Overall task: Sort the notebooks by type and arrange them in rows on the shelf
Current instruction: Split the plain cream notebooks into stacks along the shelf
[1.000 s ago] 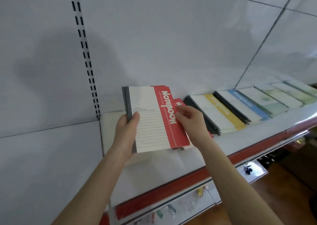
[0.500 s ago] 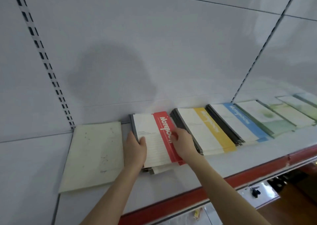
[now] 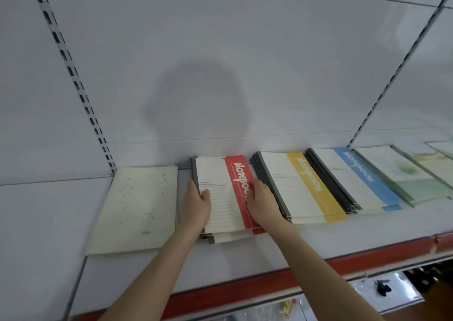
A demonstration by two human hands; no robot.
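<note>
A red-striped notebook (image 3: 221, 186) lies on top of a pile of the same kind on the white shelf (image 3: 245, 257). My left hand (image 3: 195, 206) holds its left, grey-spined edge, thumb on the cover. My right hand (image 3: 262, 202) rests on the red stripe at its right edge. To the right lie a yellow-striped pile (image 3: 299, 186), a blue-striped pile (image 3: 353, 176) and green-covered notebooks (image 3: 402, 171), side by side in a row. A plain cream notebook (image 3: 137, 208) lies to the left.
The white back panel with a slotted upright (image 3: 81, 95) rises directly behind the notebooks. A red strip (image 3: 367, 254) runs along the shelf's front edge. Below it, packaged goods (image 3: 382, 289) hang on a lower level.
The red-striped notebook was held tilted above the shelf a second ago; it now lies flat on its pile. Both hands came down with it and stay on its edges. The view shifted left.
</note>
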